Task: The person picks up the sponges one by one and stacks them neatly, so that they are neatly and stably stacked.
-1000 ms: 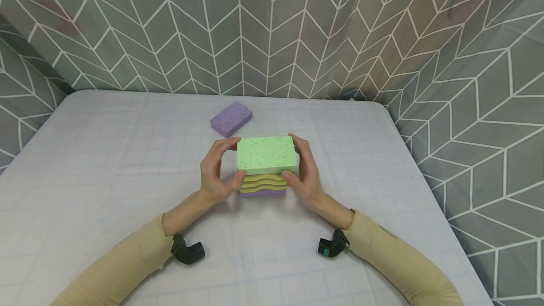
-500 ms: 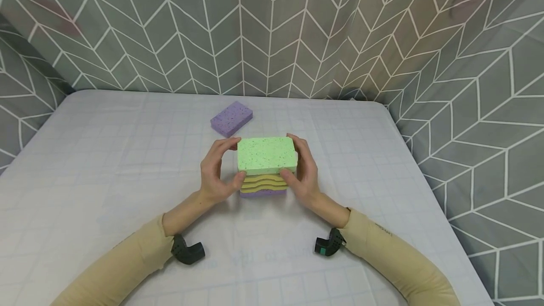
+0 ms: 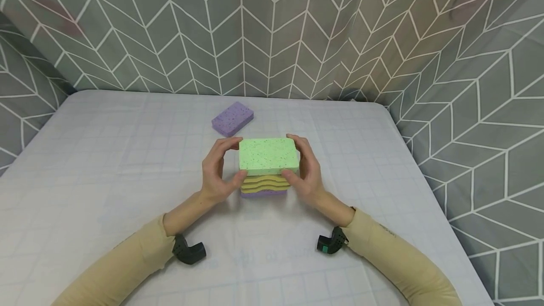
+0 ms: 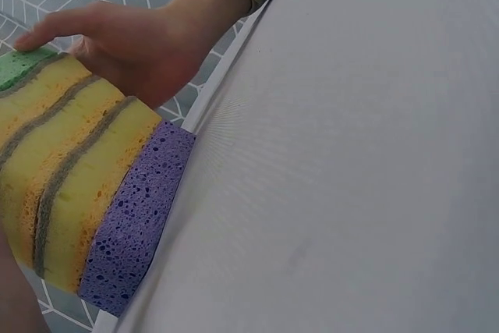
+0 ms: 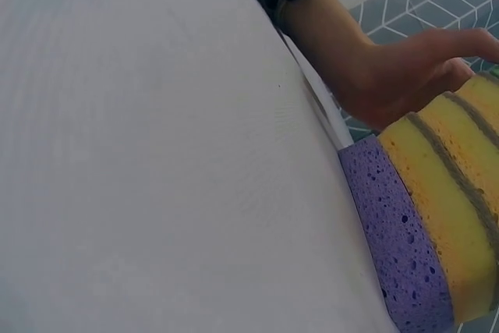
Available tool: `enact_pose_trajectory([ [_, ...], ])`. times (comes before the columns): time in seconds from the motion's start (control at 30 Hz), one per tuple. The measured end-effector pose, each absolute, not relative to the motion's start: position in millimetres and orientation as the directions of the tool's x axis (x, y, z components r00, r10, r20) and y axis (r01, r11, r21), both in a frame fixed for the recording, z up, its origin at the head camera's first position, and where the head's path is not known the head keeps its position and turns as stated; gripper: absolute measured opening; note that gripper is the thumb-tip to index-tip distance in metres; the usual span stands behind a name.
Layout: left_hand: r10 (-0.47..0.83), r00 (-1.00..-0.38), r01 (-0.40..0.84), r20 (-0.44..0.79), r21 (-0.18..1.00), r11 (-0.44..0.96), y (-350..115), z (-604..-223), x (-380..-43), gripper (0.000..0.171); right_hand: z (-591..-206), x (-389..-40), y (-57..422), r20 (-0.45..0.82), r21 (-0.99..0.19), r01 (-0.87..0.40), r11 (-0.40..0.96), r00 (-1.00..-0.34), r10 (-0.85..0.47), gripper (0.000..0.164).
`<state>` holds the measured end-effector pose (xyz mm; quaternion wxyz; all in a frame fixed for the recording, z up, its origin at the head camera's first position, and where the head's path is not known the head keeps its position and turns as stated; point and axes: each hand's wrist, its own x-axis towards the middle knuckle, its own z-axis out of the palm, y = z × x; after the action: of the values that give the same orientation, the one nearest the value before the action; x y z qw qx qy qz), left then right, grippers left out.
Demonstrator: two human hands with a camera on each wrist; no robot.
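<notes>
A stack of sponges stands on the table between both hands. Its top is a speckled green sponge. Under it lie yellow sponges with grey scouring layers, and a purple sponge forms the base on the white cloth. My left hand holds the green sponge's left end, thumb at the lower front corner, fingers at the back corner. At the opposite end my right hand holds it likewise. The lower layers show side-on in the right wrist view, with the purple sponge resting flat.
Another purple sponge lies flat and angled behind the stack, toward the far edge. A white cloth covers the table. Grey patterned curtains hang at the back and sides. A black wrist camera sits below the left forearm.
The right hand has shifted very slightly along the green sponge's end. The stack, the left hand and the loose purple sponge stay where they were.
</notes>
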<state>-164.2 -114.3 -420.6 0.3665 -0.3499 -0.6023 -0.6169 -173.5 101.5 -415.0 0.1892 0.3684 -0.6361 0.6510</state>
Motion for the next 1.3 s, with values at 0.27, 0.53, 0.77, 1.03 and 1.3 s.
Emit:
enact_pose_trajectory([
  [0.27, -0.067, -0.518, 0.855, 0.853, 0.518, -0.024, -119, -419, -168, 0.072, -409, -173, 103, 0.715, -0.69, -0.718, -0.094, -0.655, -0.245, 0.08],
  [0.53, -0.18, -0.656, 0.729, 0.733, 0.677, 0.099, -137, -419, -180, 0.048, -408, -175, 105, 0.707, -0.691, -0.72, -0.06, -0.657, -0.261, 0.08],
  [0.77, -0.222, -0.781, 0.519, 0.584, 0.804, 0.289, -151, -423, -193, 0.04, -407, -176, 107, 0.7, -0.694, -0.718, -0.045, -0.659, -0.275, 0.078],
  [1.03, -0.231, -0.883, 0.265, 0.408, 0.842, 0.47, -168, -428, -203, 0.062, -408, -177, 108, 0.697, -0.695, -0.717, -0.047, -0.657, -0.288, 0.08],
  [1.3, -0.155, -0.951, 0.107, 0.267, 0.756, 0.646, -176, -430, -213, 0.079, -407, -177, 108, 0.703, -0.691, -0.72, -0.059, -0.651, -0.288, 0.081],
])
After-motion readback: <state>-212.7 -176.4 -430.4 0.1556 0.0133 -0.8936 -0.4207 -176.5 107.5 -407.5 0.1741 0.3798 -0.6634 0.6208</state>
